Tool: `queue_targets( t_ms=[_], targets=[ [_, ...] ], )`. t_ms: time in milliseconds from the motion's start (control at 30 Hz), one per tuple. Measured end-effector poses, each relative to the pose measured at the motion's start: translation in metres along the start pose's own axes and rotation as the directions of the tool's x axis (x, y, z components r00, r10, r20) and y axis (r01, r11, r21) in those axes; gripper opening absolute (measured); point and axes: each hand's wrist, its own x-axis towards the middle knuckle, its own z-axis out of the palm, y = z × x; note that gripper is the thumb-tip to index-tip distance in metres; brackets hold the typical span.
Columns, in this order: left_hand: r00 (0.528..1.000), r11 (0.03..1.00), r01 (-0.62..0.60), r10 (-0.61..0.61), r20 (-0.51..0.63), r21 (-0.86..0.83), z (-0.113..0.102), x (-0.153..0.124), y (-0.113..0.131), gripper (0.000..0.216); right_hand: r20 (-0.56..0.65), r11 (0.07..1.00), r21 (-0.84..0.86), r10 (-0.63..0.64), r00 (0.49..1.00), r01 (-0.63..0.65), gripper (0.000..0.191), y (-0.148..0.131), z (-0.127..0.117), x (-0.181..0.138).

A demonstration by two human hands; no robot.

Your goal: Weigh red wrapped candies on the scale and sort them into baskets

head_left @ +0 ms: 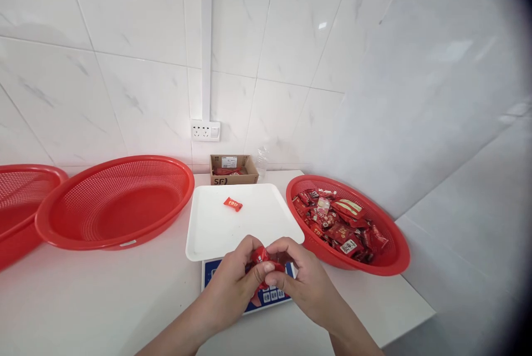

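Both my hands meet over the front of a digital scale [274,296] with a blue keypad. My left hand [238,274] is closed on red wrapped packets [260,255], its thumb pressed against them. From the other side my right hand [297,275] pinches the same red packets, thumb and fingers curled. How many packets there are is hidden by my fingers. Beyond my hands, one small red packet [233,204] with yellow lettering lies alone on the scale's white tray [208,234].
A red basket [399,259] full of red packets [341,223] stands at the right. Two more red baskets, a nearer one [120,242] and one cut off by the frame [25,240], are on the left. Behind the tray sits a small cardboard box [245,179] by the wall.
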Motion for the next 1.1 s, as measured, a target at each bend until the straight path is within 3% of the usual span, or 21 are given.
queue_targets(
  t_ms=[133,233,300,367,433,500,567,667,867,1100],
  targets=[
    [0.996,0.996,-0.018,0.025,0.085,-0.086,0.004,0.001,0.001,0.032,0.013,0.999,0.035,0.027,1.0,-0.027,0.019,0.0,-0.002,-0.005],
    [0.993,0.998,-0.027,0.033,0.114,-0.057,0.0,0.0,0.005,0.033,-0.025,0.999,-0.053,-0.008,1.0,0.007,0.018,0.0,-0.007,-0.007],
    [0.999,0.997,-0.02,0.022,-0.028,0.08,-0.015,-0.002,0.008,0.032,-0.116,0.989,-0.145,-0.021,0.993,0.004,0.019,0.003,-0.018,-0.007],
    [0.96,0.954,0.041,0.045,-0.278,0.296,-0.041,-0.006,0.009,0.032,-0.247,0.969,-0.236,0.015,0.969,-0.075,0.022,0.011,-0.036,-0.007],
    [0.869,0.821,0.165,0.141,-0.475,0.546,-0.077,-0.015,0.006,0.037,-0.381,0.924,-0.323,0.069,0.922,-0.203,0.025,0.026,-0.058,-0.008],
    [0.801,0.584,0.35,0.218,-0.557,0.732,-0.113,-0.028,-0.001,0.042,-0.478,0.853,-0.406,0.108,0.872,-0.328,0.03,0.046,-0.079,-0.01],
    [0.761,0.394,0.518,0.194,-0.619,0.759,-0.144,-0.042,-0.009,0.048,-0.518,0.772,-0.482,0.13,0.845,-0.414,0.037,0.069,-0.094,-0.013],
    [0.751,0.295,0.602,0.109,-0.652,0.742,-0.171,-0.056,-0.017,0.046,-0.493,0.673,-0.554,0.21,0.844,-0.49,0.047,0.096,-0.101,-0.014],
    [0.719,0.253,0.645,0.118,-0.685,0.721,-0.182,-0.039,-0.013,0.039,-0.433,0.583,-0.584,0.365,0.824,-0.565,0.049,0.099,-0.092,-0.009],
    [0.764,0.241,0.596,0.122,-0.633,0.766,-0.172,-0.009,-0.013,0.038,-0.482,0.547,-0.595,0.344,0.806,-0.589,0.048,0.096,-0.09,-0.013]
  ],
)
